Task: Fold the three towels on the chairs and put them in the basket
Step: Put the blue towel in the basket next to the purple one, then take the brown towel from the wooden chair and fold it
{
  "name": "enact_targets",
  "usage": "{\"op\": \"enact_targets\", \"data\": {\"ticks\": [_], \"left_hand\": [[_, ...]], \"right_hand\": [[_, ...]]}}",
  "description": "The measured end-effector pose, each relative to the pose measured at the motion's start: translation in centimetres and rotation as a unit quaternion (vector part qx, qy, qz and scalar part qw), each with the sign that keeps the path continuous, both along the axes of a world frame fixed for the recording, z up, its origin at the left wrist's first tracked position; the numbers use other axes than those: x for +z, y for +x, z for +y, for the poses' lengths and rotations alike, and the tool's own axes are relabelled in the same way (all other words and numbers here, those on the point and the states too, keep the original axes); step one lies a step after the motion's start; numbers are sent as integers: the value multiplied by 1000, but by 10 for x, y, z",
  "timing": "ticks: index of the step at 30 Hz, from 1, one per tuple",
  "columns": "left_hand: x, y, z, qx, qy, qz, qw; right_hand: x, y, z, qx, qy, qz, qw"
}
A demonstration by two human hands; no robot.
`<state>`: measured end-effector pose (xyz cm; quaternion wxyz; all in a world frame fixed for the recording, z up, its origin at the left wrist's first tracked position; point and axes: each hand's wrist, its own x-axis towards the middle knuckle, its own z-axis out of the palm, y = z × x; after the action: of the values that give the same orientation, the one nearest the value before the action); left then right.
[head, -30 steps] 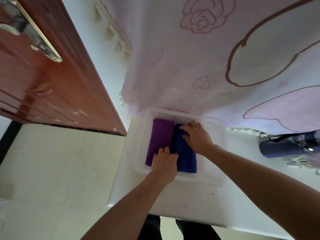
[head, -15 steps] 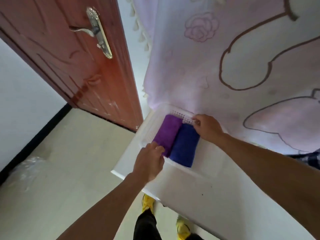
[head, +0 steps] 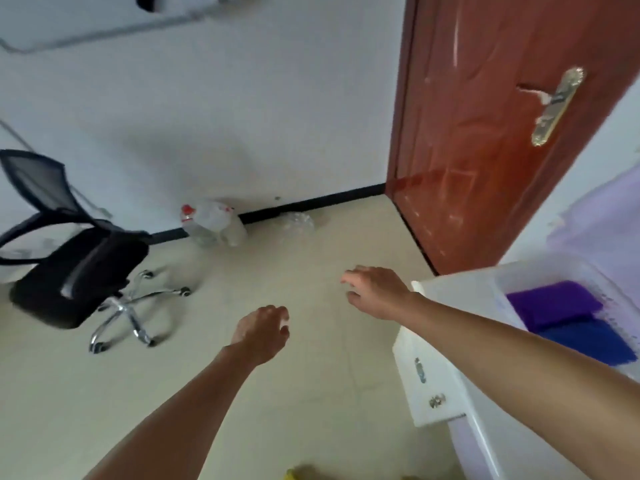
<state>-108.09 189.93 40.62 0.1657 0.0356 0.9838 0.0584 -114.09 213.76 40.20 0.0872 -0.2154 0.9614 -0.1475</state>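
Note:
A folded purple towel (head: 554,301) and a folded blue towel (head: 595,344) lie side by side in the white basket (head: 498,285) at the right edge, on a white cabinet (head: 433,382). My left hand (head: 261,332) hangs over the floor, empty, fingers loosely curled. My right hand (head: 375,291) is held out to the left of the basket, empty, fingers apart. A black office chair (head: 69,258) stands at the left; I see no towel on it.
A brown wooden door (head: 485,133) with a brass handle stands behind the cabinet. A plastic bottle and clear bags (head: 214,223) lie at the base of the white wall. Pale floor stretches between me and the chair.
Both hands have left the towels in the basket and swung left over the floor. The view has turned left, away from the curtain, bringing the chair into sight.

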Motion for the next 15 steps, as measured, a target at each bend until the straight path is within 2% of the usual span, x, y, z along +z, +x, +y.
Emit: {"op": "enact_targets", "data": {"ticks": [4, 8, 15], "left_hand": [[14, 78, -143, 145, -24, 15, 989], [17, 157, -249, 245, -36, 2, 969], [31, 293, -427, 378, -42, -11, 925]], "right_hand": [[17, 17, -161, 157, 32, 8, 987], [26, 49, -294, 259, 44, 31, 964], [29, 139, -515, 379, 51, 32, 923]]}}
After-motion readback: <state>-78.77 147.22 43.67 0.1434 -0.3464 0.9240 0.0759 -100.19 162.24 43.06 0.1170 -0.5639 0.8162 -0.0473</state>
